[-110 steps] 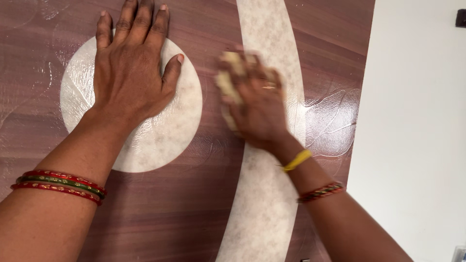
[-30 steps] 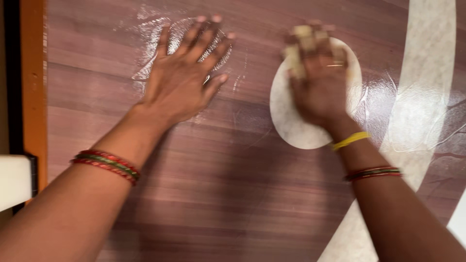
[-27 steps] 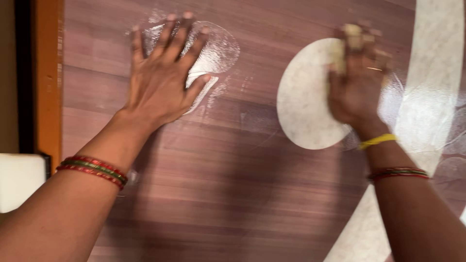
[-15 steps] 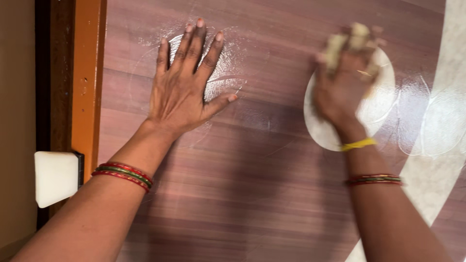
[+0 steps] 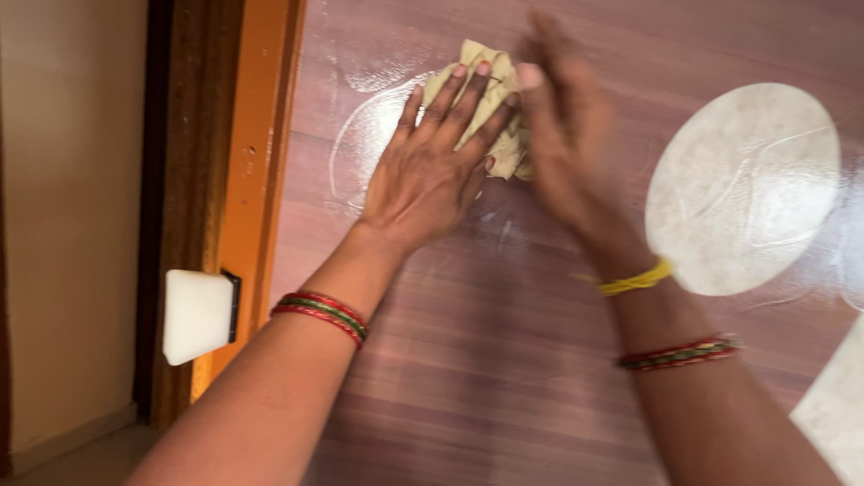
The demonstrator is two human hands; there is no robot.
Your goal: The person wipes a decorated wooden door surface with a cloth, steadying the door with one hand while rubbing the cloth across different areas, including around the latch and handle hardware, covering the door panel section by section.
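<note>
A crumpled pale-yellow cloth (image 5: 486, 103) is pressed against a glossy brown wood-grain panel (image 5: 468, 360), near the panel's upper middle in the head view. The left hand (image 5: 432, 171) is laid flat on the panel with its fingers spread and extended, and its fingertips are rested on the lower left part of the cloth, which is pinned under them rather than gripped. The right hand (image 5: 562, 144) is blurred by motion; it is seen just to the right of the cloth, touching or overlapping its right edge, and whether the cloth is grasped by it or only pushed cannot be told. A faint curved smear of wet streaks (image 5: 360, 148) is seen on the panel to the left of the left hand. A pale cream circular inlay (image 5: 742, 189) is set into the panel well to the right of both hands, with thin wet lines across it. Red and green bangles (image 5: 319, 315) are worn on the left wrist, while a yellow band (image 5: 634, 281) and a set of red bangles (image 5: 679, 353) are worn on the right forearm. An orange-brown wooden frame (image 5: 256, 162) is seen running along the panel's left edge, and a white rectangular block (image 5: 196, 315) is fixed beside it, in front of a beige wall (image 5: 72, 225).
</note>
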